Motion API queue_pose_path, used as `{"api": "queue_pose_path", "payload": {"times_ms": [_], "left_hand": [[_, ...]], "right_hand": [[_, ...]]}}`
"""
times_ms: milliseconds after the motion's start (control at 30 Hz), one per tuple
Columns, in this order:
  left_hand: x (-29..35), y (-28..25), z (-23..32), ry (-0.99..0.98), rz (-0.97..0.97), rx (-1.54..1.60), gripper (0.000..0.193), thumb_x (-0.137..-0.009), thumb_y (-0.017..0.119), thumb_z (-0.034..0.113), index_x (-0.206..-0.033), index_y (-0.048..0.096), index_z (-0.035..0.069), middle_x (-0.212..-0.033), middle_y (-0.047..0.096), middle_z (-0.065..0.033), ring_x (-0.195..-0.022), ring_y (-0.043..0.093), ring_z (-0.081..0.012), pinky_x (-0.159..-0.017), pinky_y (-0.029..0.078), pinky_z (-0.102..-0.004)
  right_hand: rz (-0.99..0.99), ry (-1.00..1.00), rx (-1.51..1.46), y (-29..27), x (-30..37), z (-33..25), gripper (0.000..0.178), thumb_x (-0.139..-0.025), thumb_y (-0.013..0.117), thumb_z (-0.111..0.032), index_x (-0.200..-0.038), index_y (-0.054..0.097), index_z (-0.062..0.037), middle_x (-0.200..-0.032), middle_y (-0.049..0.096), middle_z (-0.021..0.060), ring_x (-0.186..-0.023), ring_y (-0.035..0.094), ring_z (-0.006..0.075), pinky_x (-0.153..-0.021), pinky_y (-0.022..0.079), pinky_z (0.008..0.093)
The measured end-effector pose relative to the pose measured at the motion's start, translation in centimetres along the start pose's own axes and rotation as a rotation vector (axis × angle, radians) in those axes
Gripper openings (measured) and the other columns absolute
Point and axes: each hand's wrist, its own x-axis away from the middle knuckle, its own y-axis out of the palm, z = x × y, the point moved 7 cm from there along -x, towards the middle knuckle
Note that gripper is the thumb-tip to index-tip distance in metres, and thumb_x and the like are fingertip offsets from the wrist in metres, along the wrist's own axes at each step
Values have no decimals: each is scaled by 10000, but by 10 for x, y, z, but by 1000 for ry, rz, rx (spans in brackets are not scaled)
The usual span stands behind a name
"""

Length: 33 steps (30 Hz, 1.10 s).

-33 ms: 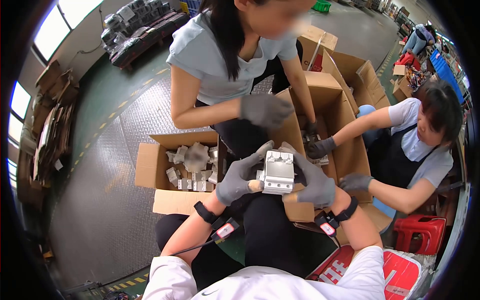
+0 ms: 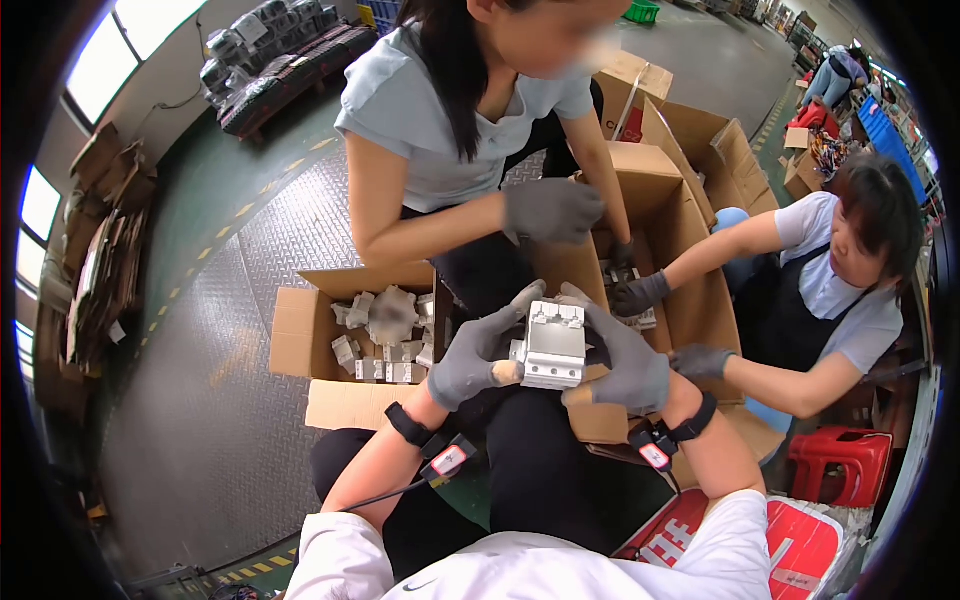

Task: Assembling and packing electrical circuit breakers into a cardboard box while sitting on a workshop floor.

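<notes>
Above my lap I hold a white, boxy circuit breaker (image 2: 555, 345) with a row of small round holes along its near edge. My left hand (image 2: 472, 358), in a grey glove with pale fingertips, is closed on its left side. Gripping the right side is my gloved right hand (image 2: 632, 362), its far fingers partly hidden behind the block. To the left, an open cardboard box (image 2: 293, 335) contains several loose white breakers (image 2: 390, 371). Beyond my right hand stands a deeper open carton (image 2: 692, 235) with a few white pieces in it.
A co-worker's gloved hand (image 2: 553, 211) hovers just beyond the breaker. Another person's gloved hand (image 2: 642, 294) reaches into the deep carton from the right, the other hand (image 2: 703, 361) near its rim. A red plastic stool (image 2: 840, 465) stands at the right. Flattened cardboard (image 2: 105, 270) leans far left.
The facing co-worker's raised hand has shifted right. The right-hand co-worker's nearer hand has moved slightly left. My hands and the breaker have drifted a little left.
</notes>
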Motion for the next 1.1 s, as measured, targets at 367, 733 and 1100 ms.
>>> {"api": "queue_pose_path", "payload": {"times_ms": [367,733,1100], "left_hand": [[2,7,8,-31,-18,-12,1245,-688,909,439,-1515,197,-162,-1569,343,-236,-1454,356,-301,-1205,251,-423],[3,-2,-7,18,0,-170,1133,-816,800,508,-1520,204,-150,-1546,394,-206,-1426,398,-275,-1184,291,-411],[10,-5,-100,-379,120,300,566,-966,605,350,-1411,443,40,-1302,584,-93,-1197,589,-195,-1056,446,-341]], "right_hand": [[4,92,124,-8,0,0,1022,-567,918,-49,-1457,417,-75,-1377,551,67,-1295,529,201,-1102,438,364],[70,16,-217,-7,2,25,849,-671,837,48,-1422,462,-76,-1367,564,72,-1263,553,182,-1093,446,349],[93,335,153,7,19,99,779,-717,884,-152,-1388,503,-45,-1210,637,109,-1078,630,198,-926,531,334]]}}
